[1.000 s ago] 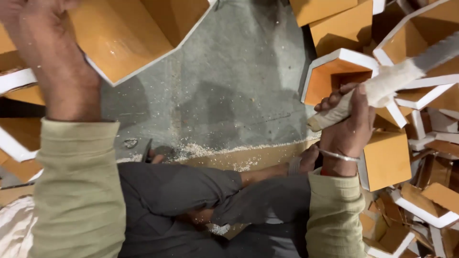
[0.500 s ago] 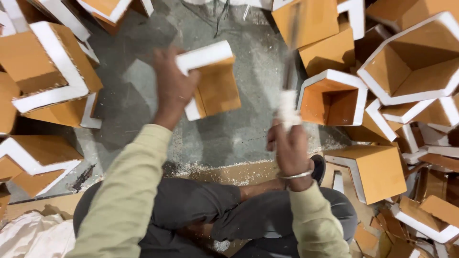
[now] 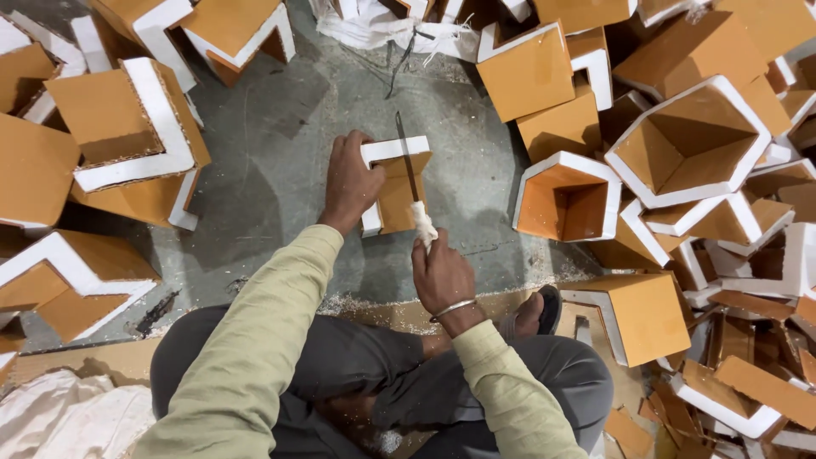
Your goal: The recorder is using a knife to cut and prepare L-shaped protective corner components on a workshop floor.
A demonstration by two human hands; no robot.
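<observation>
My left hand (image 3: 350, 183) clasps the small orange hexagonal box (image 3: 395, 183) steady while my right hand (image 3: 442, 276) grips the cloth-wrapped file (image 3: 410, 174) tight, its blade lying across the box's white rim.

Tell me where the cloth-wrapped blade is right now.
In the head view, centre frame: the right hand holds the cloth-wrapped blade against the orange piece steadied by the left hand on the grey floor.

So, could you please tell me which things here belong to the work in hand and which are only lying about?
In hand:
- left hand steadying the small orange piece with white edges
- right hand holding the cloth-wrapped blade against it

Lying about:
- hexagonal orange boxes
- heaped orange-and-white pieces
- sawdust
- white sacking
</observation>
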